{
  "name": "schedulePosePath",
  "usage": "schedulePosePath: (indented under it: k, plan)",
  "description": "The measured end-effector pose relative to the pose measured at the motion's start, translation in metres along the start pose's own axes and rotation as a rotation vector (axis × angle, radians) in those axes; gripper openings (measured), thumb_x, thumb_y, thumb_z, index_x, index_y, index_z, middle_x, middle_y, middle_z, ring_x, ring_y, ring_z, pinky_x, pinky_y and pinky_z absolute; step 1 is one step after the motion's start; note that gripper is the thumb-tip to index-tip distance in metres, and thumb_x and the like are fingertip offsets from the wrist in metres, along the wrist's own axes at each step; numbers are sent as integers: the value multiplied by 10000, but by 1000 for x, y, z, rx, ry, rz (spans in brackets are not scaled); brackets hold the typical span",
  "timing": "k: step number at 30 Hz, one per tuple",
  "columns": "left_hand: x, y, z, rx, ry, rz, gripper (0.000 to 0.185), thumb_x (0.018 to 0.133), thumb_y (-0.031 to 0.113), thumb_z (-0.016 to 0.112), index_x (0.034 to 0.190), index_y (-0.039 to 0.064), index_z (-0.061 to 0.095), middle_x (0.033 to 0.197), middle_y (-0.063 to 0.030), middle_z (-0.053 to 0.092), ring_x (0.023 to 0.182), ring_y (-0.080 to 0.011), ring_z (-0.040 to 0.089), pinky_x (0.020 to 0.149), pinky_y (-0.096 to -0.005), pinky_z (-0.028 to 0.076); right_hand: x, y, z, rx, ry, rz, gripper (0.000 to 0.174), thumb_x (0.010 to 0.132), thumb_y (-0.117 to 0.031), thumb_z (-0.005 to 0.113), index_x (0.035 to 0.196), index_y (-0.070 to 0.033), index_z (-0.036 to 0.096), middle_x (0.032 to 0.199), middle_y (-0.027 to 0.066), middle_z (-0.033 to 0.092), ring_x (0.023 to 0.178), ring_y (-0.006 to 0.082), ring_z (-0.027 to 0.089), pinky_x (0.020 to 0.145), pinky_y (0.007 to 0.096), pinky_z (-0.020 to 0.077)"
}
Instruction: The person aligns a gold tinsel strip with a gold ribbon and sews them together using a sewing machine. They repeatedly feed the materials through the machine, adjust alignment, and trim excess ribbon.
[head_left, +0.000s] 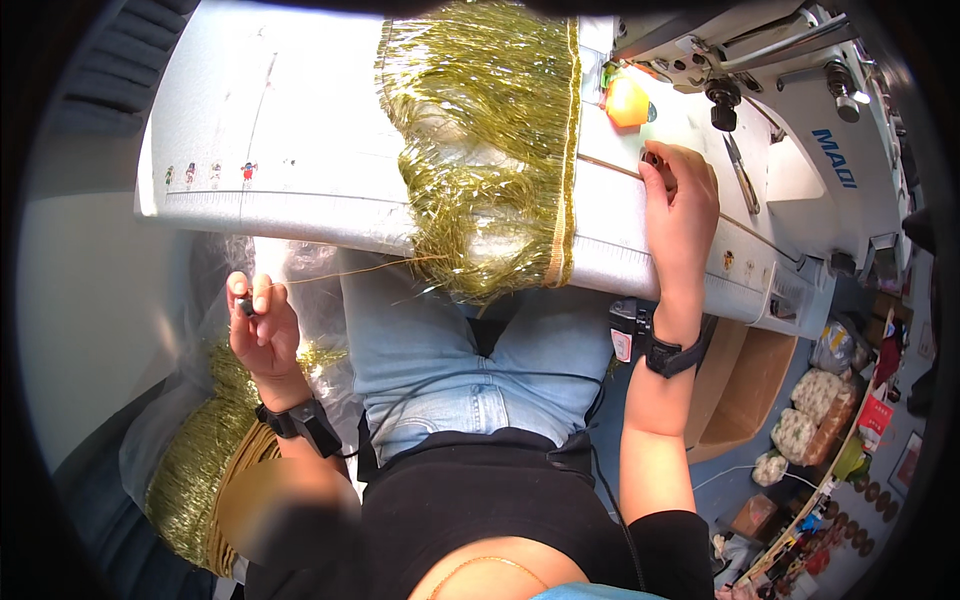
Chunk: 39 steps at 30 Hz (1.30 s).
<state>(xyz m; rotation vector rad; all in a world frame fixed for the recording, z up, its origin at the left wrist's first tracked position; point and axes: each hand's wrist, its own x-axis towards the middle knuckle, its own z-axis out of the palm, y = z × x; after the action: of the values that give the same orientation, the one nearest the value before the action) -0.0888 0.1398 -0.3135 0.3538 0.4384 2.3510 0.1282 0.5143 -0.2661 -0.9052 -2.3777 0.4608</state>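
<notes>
Gold tinsel fringe (487, 150) lies across the white sewing machine table (315, 150), its woven edge band to the right and its lower end hanging over the front edge. At the left, off the table, my left hand (262, 322) pinches a small dark metallic object (245, 304); a thin gold thread (352, 270) runs from near these fingers to the fringe. On the table right of the fringe, my right hand (679, 195) holds a small dark round object (651, 159) between thumb and fingers; what it is I cannot tell.
A sewing machine (817, 165) stands at the right, with tweezers (741, 172) on its bed. An orange object (627, 101) sits behind my right hand. More rolled tinsel fringe (187, 465) in clear plastic lies at lower left. A cardboard box (742, 390) stands below the table at right.
</notes>
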Motion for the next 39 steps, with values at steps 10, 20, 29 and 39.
schedulePosePath:
  k: [10, 20, 29, 39]
  plan:
    - [-11, -42, -134, 506, 665, -201, 289, 973, 101, 581, 1248, 15, 569, 1165, -157, 615, 925, -155, 604, 742, -227, 503, 23, -31, -85, 339, 429, -165, 217, 936, 2, 612, 1145, 22, 667, 1120, 97, 652, 1004, 167, 642, 880, 268, 535]
    - [98, -144, -81, 98, 538, -364, 337, 1007, 182, 513, 1298, 12, 531, 1233, -93, 603, 1086, -206, 598, 933, -343, 505, 118, 12, -161, -290, 825, -195, 152, 920, -205, 689, 1018, -124, 773, 966, 37, 734, 785, 131, 674, 704, 269, 545]
    - [106, -167, -95, 181, 623, -434, 341, 1009, 189, 508, 1300, 14, 529, 1232, -94, 603, 1090, -209, 597, 939, -346, 503, 124, 22, -158, -336, 812, -227, 217, 983, -216, 598, 1046, -84, 758, 1001, 35, 736, 850, 134, 666, 740, 253, 517]
    - [70, -149, -125, 229, 762, -473, 345, 1011, 197, 502, 1303, 16, 527, 1231, -95, 603, 1095, -213, 596, 944, -349, 502, 121, 41, -158, -655, 716, -573, 643, 1062, -453, 294, 1027, 42, 704, 1096, 120, 713, 897, 202, 672, 752, 303, 533]
